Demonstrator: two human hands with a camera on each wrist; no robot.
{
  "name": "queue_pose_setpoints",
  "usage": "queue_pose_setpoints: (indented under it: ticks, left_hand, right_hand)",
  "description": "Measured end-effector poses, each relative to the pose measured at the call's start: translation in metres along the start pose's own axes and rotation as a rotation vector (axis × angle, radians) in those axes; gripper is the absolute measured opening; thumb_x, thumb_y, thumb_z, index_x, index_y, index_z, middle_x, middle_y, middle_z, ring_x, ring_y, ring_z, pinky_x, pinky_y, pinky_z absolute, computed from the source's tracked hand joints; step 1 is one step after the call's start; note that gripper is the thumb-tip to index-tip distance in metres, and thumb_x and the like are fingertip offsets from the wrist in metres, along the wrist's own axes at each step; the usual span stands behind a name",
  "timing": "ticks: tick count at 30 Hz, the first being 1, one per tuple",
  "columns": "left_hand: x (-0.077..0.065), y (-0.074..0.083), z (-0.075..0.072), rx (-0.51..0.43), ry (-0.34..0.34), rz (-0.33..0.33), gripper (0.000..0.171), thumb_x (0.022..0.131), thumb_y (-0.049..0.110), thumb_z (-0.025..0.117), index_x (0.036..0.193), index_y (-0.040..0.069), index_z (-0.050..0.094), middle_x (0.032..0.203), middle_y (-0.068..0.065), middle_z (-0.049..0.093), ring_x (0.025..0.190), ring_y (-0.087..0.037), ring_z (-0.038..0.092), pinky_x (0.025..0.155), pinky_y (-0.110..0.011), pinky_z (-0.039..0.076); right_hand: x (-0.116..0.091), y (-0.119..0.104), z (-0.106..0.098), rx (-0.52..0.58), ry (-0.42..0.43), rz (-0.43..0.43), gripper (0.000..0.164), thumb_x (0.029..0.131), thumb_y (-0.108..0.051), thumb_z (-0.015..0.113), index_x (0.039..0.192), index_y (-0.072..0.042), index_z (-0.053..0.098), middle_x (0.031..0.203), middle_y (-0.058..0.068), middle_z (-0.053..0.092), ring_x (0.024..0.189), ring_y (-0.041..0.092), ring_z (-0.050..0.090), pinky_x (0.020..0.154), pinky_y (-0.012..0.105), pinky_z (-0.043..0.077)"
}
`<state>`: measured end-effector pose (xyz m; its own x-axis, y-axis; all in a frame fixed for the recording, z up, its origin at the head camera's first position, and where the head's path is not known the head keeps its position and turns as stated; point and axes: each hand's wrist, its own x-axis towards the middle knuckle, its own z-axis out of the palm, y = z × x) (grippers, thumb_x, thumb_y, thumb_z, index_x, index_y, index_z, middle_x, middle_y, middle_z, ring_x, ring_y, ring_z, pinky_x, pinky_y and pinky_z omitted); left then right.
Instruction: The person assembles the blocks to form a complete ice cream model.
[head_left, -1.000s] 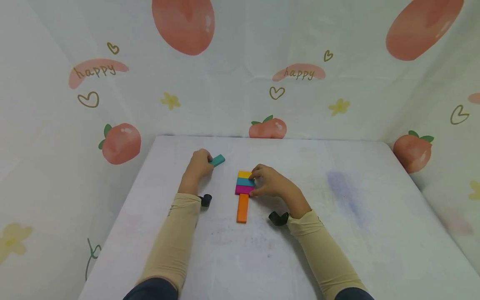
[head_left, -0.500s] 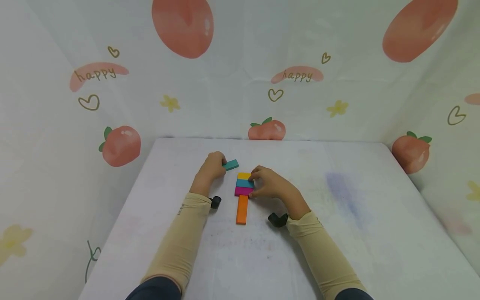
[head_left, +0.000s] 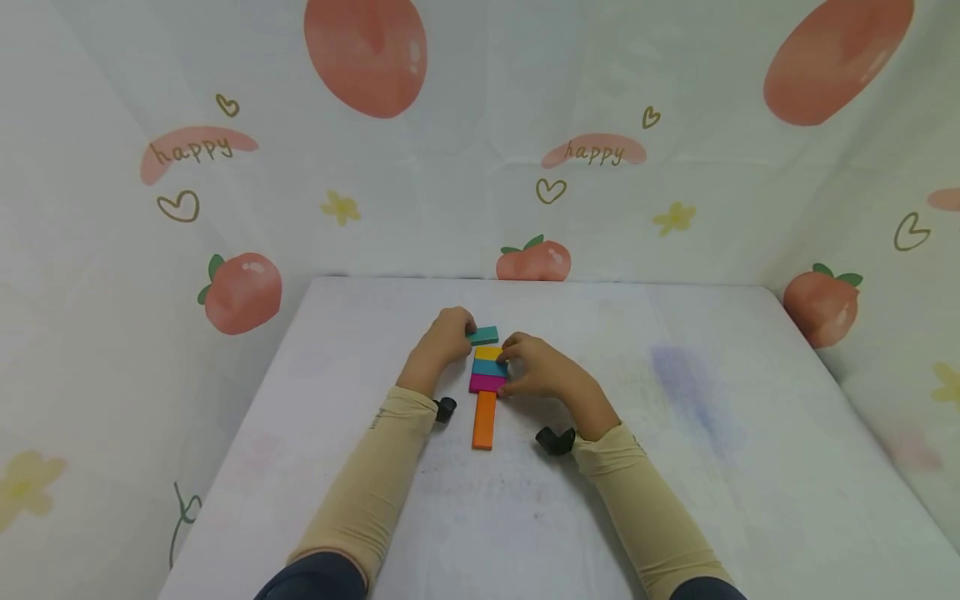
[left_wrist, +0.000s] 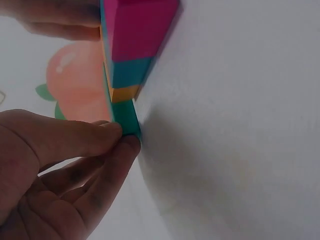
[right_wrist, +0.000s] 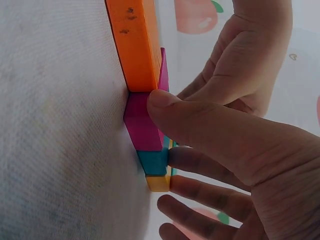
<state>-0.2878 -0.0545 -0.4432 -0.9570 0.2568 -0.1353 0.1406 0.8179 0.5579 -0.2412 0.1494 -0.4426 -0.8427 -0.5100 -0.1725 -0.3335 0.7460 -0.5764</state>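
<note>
At the table's middle, a magenta block (head_left: 484, 384), a blue block (head_left: 486, 367) and a yellow block (head_left: 488, 353) lie flat side by side in a row. An orange block (head_left: 483, 422) points lengthwise toward me from the magenta one. My left hand (head_left: 448, 335) pinches the left end of a teal-green block (head_left: 486, 335) between thumb and fingers, just beyond the yellow block. On the row's right side, my right hand (head_left: 551, 371) holds the blocks: its thumb presses the magenta block, and curled fingers touch the blue and yellow ends, as the right wrist view shows.
The blocks lie on a white table (head_left: 750, 500) with a faint blue-purple stain to the right. Behind it hangs a white cloth (head_left: 442, 183) printed with peaches, hearts and flowers. Black wrist cameras (head_left: 556, 441) sit under both forearms.
My left hand has carried the teal-green block rightward and slightly nearer, from left of the row to just behind the yellow block, turning it nearly parallel. The right hand has stayed in place.
</note>
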Motion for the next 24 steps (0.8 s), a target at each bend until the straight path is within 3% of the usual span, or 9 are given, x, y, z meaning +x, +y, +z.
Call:
queue_pose_setpoints:
  ticks: [16,24]
  left_hand:
    - [-0.0016,0.0073,0.0089,-0.041,-0.032,0.052,0.035,0.096,-0.008,0.061,0.129,-0.004,0.071,0.139,-0.019,0.067,0.129,-0.033,0.062,0.116,-0.046,0.05]
    - [-0.0015,0.0065,0.0093,-0.073,-0.059,0.071,0.035,0.095,-0.009,0.06,0.129,-0.004,0.07,0.138,-0.02,0.066,0.125,-0.034,0.062,0.114,-0.046,0.052]
  right_hand:
    - [0.0002,0.0038,0.0024,-0.031,0.04,-0.055,0.048,0.084,-0.029,0.093,0.122,-0.005,0.078,0.147,0.013,0.056,0.134,0.031,0.054,0.116,0.046,0.049]
    - [0.0004,0.0046,0.0023,-0.034,0.034,-0.046,0.048,0.084,-0.03,0.092,0.123,-0.006,0.077,0.148,0.015,0.056,0.135,0.032,0.054,0.116,0.047,0.05]
